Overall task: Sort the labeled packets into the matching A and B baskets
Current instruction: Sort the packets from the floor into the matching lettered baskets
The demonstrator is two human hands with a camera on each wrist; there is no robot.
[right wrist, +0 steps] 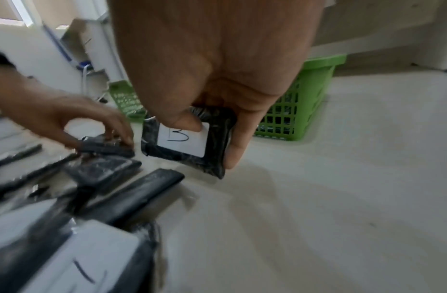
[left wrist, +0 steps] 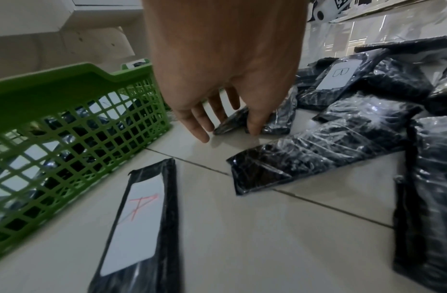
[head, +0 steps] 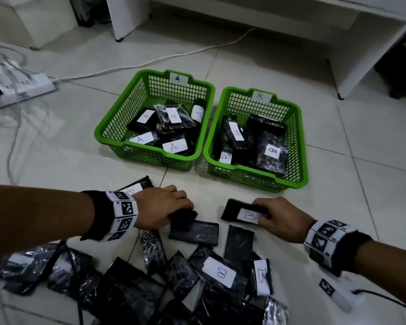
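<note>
Two green mesh baskets stand side by side on the tiled floor. Basket A on the left holds several black packets labelled A. Basket B on the right holds several labelled B. In front of them my right hand pinches a black packet with a white B label between thumb and fingers, just above the floor. My left hand grips a small black packet whose label is not visible. A packet with a red A label lies under my left wrist beside basket A.
A heap of black wrapped packets covers the floor nearest me, some showing B labels. A white power strip and its cable lie at the far left. White furniture legs and a desk panel stand behind the baskets.
</note>
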